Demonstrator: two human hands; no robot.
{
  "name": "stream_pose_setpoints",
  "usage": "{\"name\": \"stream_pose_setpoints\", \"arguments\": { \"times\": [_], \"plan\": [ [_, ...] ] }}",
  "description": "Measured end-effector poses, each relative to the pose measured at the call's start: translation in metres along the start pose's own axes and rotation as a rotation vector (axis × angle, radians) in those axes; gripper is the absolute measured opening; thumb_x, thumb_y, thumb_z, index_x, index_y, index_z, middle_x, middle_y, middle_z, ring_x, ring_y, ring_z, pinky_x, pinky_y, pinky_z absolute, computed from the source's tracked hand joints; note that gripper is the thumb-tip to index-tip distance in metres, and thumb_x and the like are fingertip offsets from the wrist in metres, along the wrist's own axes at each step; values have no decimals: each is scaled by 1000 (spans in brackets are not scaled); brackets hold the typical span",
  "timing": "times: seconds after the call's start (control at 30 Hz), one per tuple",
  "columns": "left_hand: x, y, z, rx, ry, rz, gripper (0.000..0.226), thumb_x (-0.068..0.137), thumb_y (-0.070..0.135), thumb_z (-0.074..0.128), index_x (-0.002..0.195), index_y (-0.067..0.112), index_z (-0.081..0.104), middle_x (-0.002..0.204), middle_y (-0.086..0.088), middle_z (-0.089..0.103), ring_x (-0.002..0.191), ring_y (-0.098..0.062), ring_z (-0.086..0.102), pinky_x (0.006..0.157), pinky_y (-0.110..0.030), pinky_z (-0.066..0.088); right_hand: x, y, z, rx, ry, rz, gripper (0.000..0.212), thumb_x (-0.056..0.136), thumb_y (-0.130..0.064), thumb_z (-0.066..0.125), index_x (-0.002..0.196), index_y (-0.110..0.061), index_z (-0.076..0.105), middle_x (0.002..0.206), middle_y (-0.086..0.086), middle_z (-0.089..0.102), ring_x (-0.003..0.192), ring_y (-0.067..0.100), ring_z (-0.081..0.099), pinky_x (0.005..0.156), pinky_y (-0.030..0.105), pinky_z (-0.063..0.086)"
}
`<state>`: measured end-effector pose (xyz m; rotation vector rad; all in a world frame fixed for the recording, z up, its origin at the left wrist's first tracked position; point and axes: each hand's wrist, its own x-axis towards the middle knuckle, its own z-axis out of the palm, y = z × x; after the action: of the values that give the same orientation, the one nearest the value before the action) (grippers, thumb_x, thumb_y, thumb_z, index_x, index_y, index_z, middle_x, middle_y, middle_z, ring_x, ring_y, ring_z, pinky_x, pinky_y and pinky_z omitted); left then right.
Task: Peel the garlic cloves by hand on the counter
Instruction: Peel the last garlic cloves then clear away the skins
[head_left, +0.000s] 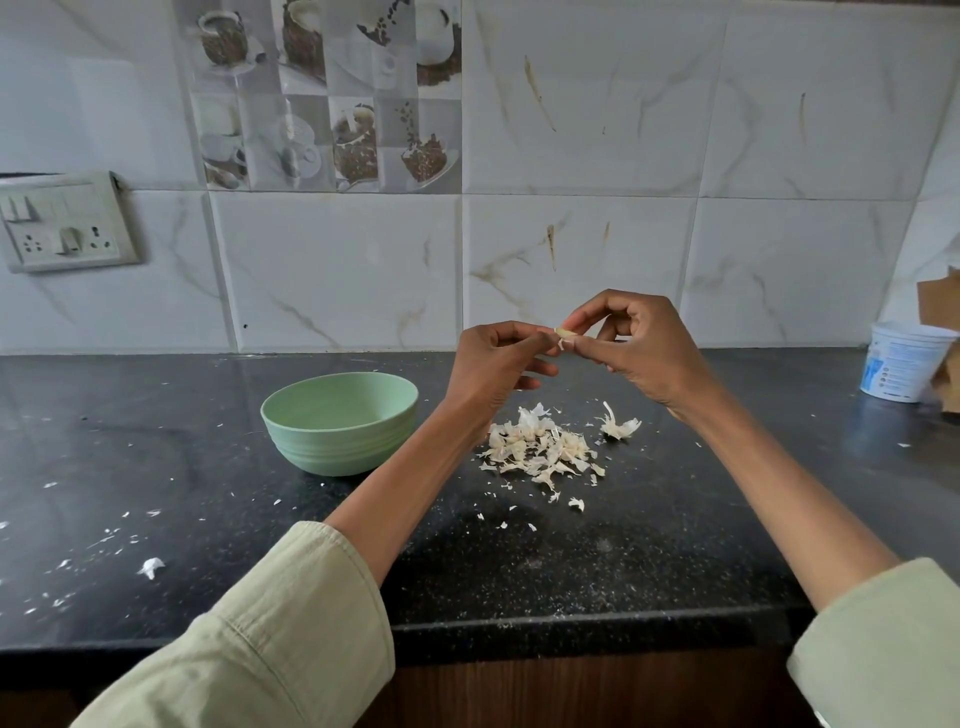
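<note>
Both hands are raised above the black counter (156, 457). My right hand (639, 348) pinches a small pale garlic clove (565, 333) between thumb and fingertips. My left hand (498, 364) meets it from the left, its thumb and forefinger pinching a strip of white skin (561, 343) that hangs off the clove. Below the hands lies a pile of papery garlic skins (540, 444), with a separate husk (618, 423) to its right. A pale green bowl (340, 431) stands left of the pile; what it holds is hidden from this angle.
Small white skin flakes are scattered over the counter, with a bigger scrap (151, 566) near the front left. A white plastic tub (901, 361) and brown cardboard (940, 306) stand at the far right. A socket plate (67, 228) is on the tiled wall.
</note>
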<state>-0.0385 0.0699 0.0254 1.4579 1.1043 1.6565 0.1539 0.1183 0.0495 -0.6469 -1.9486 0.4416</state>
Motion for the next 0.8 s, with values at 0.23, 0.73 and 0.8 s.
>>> {"name": "stream_pose_setpoints", "arguments": {
  "times": [0.23, 0.73, 0.8],
  "plan": [
    [-2, 2, 0, 45, 40, 20, 10, 93, 14, 75, 98, 7, 79, 92, -9, 80, 77, -22, 78, 69, -33, 59, -1, -4, 2, -63, 2, -40, 14, 85, -24, 89, 94, -24, 78, 95, -9, 78, 70, 31, 64, 80, 43, 57],
    [-5, 2, 3, 105, 89, 7, 5, 89, 15, 73, 89, 10, 75, 86, -9, 79, 69, -16, 71, 56, -23, 51, -4, -7, 9, -135, -6, -94, 13, 85, -20, 90, 90, -24, 79, 86, -12, 76, 67, 15, 67, 71, 38, 59],
    [-5, 3, 3, 79, 93, -7, 5, 90, 14, 71, 89, 10, 74, 86, -10, 79, 70, -16, 71, 57, -24, 51, -4, -6, 8, -114, 7, -68, 13, 84, -25, 90, 90, -24, 79, 83, -11, 76, 66, 15, 67, 71, 39, 59]
  ]
}}
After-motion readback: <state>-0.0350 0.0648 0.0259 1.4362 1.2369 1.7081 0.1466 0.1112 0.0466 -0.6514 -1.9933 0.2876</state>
